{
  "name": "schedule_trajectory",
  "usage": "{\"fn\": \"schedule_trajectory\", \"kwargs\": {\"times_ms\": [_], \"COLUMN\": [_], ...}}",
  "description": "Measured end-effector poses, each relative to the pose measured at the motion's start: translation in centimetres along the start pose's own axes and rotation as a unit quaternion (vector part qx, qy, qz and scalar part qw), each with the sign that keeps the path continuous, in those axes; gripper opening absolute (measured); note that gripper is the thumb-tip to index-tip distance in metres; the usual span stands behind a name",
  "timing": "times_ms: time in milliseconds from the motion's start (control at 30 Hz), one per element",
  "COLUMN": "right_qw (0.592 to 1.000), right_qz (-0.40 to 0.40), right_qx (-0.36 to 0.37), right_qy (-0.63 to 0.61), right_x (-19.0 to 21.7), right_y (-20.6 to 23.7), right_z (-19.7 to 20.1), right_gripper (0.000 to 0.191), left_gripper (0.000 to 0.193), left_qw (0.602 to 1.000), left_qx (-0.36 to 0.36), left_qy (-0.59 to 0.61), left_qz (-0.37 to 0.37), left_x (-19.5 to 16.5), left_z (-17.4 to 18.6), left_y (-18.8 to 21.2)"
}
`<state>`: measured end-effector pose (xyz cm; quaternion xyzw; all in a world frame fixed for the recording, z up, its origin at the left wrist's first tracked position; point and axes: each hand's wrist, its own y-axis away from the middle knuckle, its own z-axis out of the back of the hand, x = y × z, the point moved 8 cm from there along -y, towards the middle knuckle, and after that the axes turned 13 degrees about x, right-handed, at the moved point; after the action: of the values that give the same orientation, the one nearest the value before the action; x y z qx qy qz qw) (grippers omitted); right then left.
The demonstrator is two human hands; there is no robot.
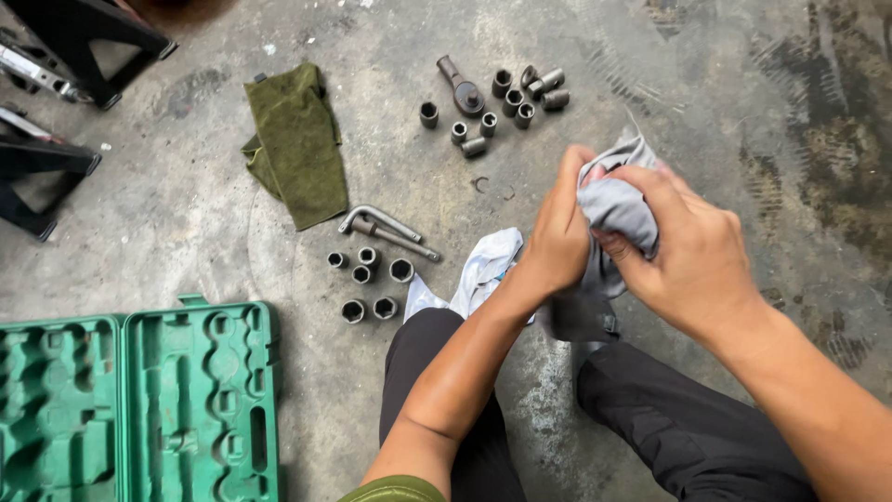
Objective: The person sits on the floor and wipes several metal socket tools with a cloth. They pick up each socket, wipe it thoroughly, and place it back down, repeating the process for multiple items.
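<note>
Both hands are bunched around a crumpled grey cloth rag (pixel 618 209) held above the knees. The left hand (pixel 557 237) is clenched on one side of the rag, and the right hand (pixel 692 251) wraps it from the other, fingers pressed into the fabric. Whether a small piece is buried inside the cloth cannot be told; the folds hide it. A tail of the rag hangs down toward the dark trousers (pixel 688 437).

On the stained concrete floor (pixel 186 232) the work looks partly through, judging by how the parts lie. Two groups of dark steel sockets sit apart: a far cluster (pixel 520 93) beside a short ratchet head (pixel 462 85), and a nearer cluster (pixel 370 279) just below a bent steel handle bar (pixel 386 226). Which group has been wiped and which has not cannot be told from their look. An olive-green folded towel (pixel 297 144) lies to the left of them, untouched, and a white and pale-blue cloth (pixel 478 274) lies by the left knee.

The green moulded plastic tool case (pixel 139 400) lies open at the lower left, both halves flat. Its shaped recesses show bare; no socket or handle sits in any slot that is visible, so everything appears still to be out on the floor.
</note>
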<state>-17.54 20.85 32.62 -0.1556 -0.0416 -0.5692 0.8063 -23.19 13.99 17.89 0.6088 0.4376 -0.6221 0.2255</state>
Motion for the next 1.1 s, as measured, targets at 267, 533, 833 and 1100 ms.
{"fn": "schedule_trajectory", "kwargs": {"times_ms": [267,533,833,1100], "right_qw": [0.808,0.811,0.968,0.992], "right_qz": [-0.221,-0.168,-0.120,-0.015], "right_qx": [-0.127,-0.255,-0.020,-0.124], "right_qy": [-0.531,-0.500,-0.222,0.036], "right_x": [-6.6,-9.8,-5.8,-1.0], "right_y": [3.1,6.3,2.3,4.5], "right_z": [-2.1,-1.2,0.4,-2.7], "right_gripper": [0.018,0.021,0.049,0.046], "left_gripper": [0.028,0.047,0.042,0.031], "left_qw": [0.996,0.865,0.981,0.871], "left_qx": [-0.085,0.023,0.021,-0.070], "left_qy": [-0.005,0.475,0.177,0.484], "left_qz": [-0.021,0.160,0.072,0.052], "left_x": [-1.8,5.0,7.4,6.4], "left_z": [-3.4,-9.7,-5.0,-5.1], "left_y": [1.9,1.4,0.7,0.6]}}
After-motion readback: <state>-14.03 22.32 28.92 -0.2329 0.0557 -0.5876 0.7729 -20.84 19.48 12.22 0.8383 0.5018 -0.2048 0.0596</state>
